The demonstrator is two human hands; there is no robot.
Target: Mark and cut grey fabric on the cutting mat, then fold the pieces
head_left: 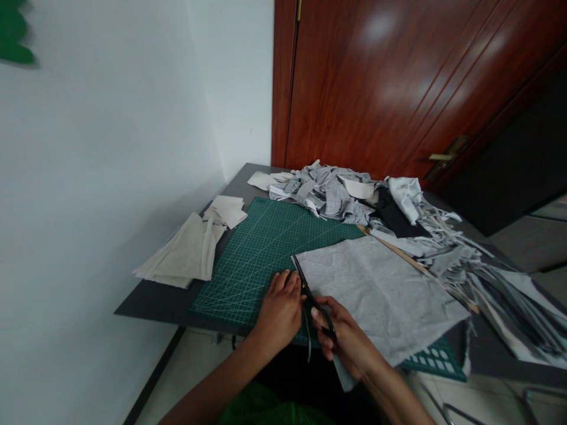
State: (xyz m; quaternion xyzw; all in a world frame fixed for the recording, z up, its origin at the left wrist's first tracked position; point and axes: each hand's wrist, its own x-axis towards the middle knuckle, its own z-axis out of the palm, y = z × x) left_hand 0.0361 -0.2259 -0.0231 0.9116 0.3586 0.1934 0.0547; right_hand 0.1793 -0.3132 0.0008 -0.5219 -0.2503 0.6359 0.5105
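My right hand (pixel 339 336) is wrapped around the handles of black scissors (pixel 305 286). Their blades point away from me, along the left edge of a grey cloth (pixel 376 289). Just left of the blades, my left hand (pixel 281 304) has its fingers curled and pressed together at that edge. A thin fabric strip (pixel 309 339) hangs down from beside its thumb; the grip itself is partly hidden. Below my right hand a grey flap of fabric (pixel 344 375) hangs over the table's front. Under the cloth lies a green cutting mat (pixel 257 260) with a grid.
At the left, cream fabric pieces (pixel 186 254) lie stacked by the wall. Grey scraps (pixel 328 192) are heaped at the back, with long strips (pixel 518 307) on the right. A wooden ruler (pixel 407 258) runs along the cloth's right side. A brown door (pixel 376 77) stands behind the dark table (pixel 146 301).
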